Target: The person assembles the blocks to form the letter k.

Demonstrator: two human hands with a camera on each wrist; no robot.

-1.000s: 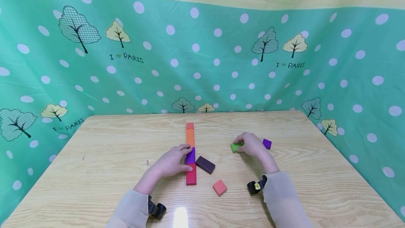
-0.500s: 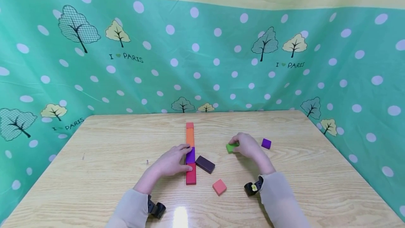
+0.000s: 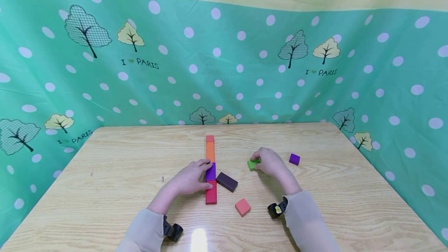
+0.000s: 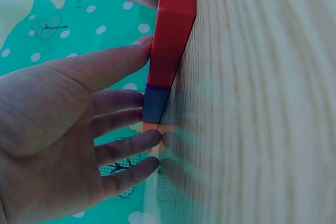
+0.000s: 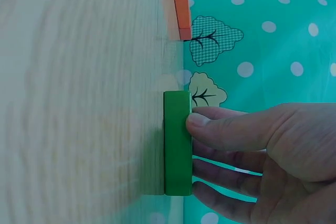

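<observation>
A straight row runs away from the camera: a red block (image 3: 211, 196), a purple block (image 3: 210, 173), an orange block (image 3: 210, 151) and a small coral block (image 3: 210, 138). My left hand (image 3: 185, 179) rests at its left side, thumb on the red block and fingertips at the purple one. In the left wrist view its fingers (image 4: 121, 152) are spread and nearly straight beside the row. To the right, my right hand (image 3: 274, 164) holds a green block (image 3: 251, 165) on the table. The right wrist view has the thumb (image 5: 198, 120) against the green block's edge, other fingers behind.
A dark block (image 3: 227, 182) lies slanted just right of the row. Nearer the camera is a coral block (image 3: 243, 207), and a small purple block (image 3: 294, 159) lies beyond the right hand. A patterned green cloth (image 3: 245, 69) hangs behind the wooden table (image 3: 122, 166).
The right hand and the green block have moved left across the table, toward the row. My left hand has stayed in place at the row.
</observation>
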